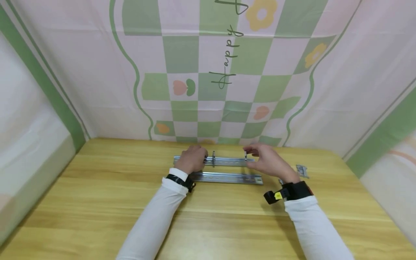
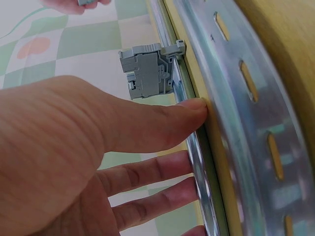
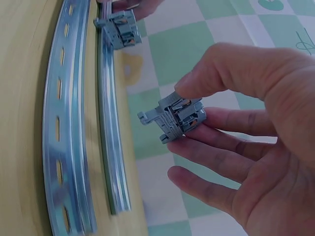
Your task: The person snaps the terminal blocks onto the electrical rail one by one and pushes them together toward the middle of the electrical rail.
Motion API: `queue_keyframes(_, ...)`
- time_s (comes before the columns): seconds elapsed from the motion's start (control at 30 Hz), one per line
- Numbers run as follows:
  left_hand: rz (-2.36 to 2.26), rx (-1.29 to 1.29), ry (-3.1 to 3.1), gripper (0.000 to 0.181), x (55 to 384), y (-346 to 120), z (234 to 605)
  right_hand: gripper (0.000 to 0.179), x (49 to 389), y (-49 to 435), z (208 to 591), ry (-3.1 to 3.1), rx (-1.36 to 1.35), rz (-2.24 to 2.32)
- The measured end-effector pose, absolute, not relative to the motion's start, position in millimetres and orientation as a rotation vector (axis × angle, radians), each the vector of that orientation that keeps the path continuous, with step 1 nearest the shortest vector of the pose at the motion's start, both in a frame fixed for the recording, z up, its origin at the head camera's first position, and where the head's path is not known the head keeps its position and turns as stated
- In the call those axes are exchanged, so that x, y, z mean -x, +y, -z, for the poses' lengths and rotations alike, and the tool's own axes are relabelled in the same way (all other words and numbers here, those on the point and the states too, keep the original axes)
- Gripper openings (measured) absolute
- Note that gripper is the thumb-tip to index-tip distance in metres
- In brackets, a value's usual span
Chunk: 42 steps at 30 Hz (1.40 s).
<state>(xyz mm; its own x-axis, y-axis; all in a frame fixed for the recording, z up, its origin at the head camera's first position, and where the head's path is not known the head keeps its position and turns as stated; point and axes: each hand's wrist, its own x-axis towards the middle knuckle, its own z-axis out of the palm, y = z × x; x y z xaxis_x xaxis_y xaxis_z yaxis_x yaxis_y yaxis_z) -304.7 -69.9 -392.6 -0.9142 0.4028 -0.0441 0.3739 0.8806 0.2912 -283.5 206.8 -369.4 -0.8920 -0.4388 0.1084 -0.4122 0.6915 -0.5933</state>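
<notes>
Two slotted metal DIN rails lie parallel on the table. My left hand [image 1: 191, 159] grips the far rail [image 1: 227, 162] near its left end. In the left wrist view its thumb [image 2: 182, 115] presses one edge while the fingers reach the other side. A grey terminal block [image 2: 147, 71] stands upright on that rail just beyond the thumb. My right hand [image 1: 268, 160] pinches another grey terminal block [image 3: 174, 118] between thumb and fingers, close to the rail's right end. In the right wrist view this block is apart from the rail, its hooked foot turned toward it.
The near rail [image 1: 227, 177] lies in front of the far one. Right of my right hand, a loose grey terminal block [image 1: 302, 170] rests on the wooden table [image 1: 227, 224]. A small part [image 1: 281, 181] shows partly behind the right wrist. A patterned cloth [image 1: 214, 86] hangs behind the table.
</notes>
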Motion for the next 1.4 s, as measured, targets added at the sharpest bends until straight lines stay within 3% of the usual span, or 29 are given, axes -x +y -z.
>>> queue_keyframes(0.37, -0.42, -0.589, 2.945, 0.025, 304.3, -68.2, 392.4, 0.051, 293.7, 184.9, 375.0, 2.787, 0.801, 1.041)
queue_keyframes(1.4, -0.39, -0.603, 2.963, 0.022, 307.2, -69.4, 393.5, 0.052, 312.9, 134.7, 383.2, 2.681, 0.8, 1.066)
